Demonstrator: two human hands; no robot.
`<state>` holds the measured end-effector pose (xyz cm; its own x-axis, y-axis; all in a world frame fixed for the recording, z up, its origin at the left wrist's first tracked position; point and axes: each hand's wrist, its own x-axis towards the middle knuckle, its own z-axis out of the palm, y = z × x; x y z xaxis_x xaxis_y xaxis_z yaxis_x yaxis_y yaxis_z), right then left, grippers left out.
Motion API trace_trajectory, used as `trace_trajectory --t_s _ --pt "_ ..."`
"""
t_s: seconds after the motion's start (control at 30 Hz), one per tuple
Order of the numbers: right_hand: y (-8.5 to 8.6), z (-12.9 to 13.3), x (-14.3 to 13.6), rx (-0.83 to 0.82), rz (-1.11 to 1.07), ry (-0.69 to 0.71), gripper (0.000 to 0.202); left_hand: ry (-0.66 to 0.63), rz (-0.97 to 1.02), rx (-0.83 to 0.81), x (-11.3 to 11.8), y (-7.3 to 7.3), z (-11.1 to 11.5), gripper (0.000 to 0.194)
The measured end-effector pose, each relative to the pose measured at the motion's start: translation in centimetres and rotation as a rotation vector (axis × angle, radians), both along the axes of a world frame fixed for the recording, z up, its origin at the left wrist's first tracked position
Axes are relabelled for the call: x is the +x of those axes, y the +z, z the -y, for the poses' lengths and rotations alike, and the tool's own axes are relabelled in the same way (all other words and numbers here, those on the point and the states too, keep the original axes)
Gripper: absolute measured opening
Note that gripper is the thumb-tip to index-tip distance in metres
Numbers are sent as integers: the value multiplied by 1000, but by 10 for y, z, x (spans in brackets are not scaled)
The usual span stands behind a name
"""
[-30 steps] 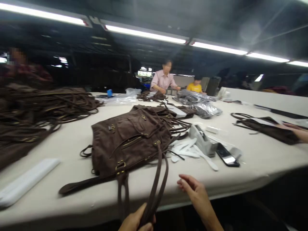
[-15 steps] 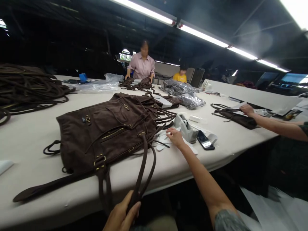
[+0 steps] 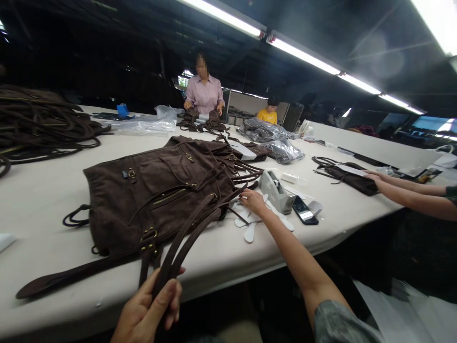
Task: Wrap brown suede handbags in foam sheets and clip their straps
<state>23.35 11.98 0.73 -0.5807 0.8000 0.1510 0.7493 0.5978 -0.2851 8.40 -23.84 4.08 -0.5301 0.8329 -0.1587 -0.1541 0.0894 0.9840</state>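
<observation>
A dark brown bag with brass buckles and a zip lies on its side across the table. My left hand is wrapped round its long brown handles, which stretch over the table's front edge. My right hand is at the bag's near right end, over several white paper tags. Its fingertips are drawn together by a dark strap and the tags; what is between them I cannot make out. A grey tape dispenser stands just beyond that hand, with a phone beside it.
Brown straps and bags are heaped at the far left. Plastic-wrapped bags lie at the back. Across the table stands a person in a pink shirt. At right, a co-worker's hands rest on another brown bag.
My left hand has moved left and up, drawing the handles with it. My right hand has shifted slightly left, its fingers closing, and the tags are more spread out.
</observation>
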Motion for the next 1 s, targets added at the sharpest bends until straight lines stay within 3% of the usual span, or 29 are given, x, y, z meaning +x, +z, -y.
trace_trajectory --t_s 0.13,0.37,0.53,0.67,0.7,0.77,0.87,0.93,1.0 --pt "6 -20 -24 -48 63 38 21 38 34 24 -6 15 0 55" --pt "22 -27 -32 -135 102 89 8 34 53 19 -7 18 7 52" --pt "52 -3 -8 59 -2 -44 10 -2 67 -9 -13 17 8 53" --pt "83 54 34 271 -226 -224 29 -76 63 -3 -16 9 8 56" --pt "85 76 42 224 -370 -241 29 -91 64 6 -15 6 8 56" --pt "76 128 52 -148 -601 -81 34 -122 74 22 -11 0 9 55" --pt "38 206 49 -773 -711 -5 42 -220 70 46 -5 -2 11 52" --pt "6 245 39 -1026 -685 -22 45 -289 44 54 -4 -1 12 50" --pt "-18 270 28 -1163 -659 -26 46 -334 12 41 -6 2 14 47"
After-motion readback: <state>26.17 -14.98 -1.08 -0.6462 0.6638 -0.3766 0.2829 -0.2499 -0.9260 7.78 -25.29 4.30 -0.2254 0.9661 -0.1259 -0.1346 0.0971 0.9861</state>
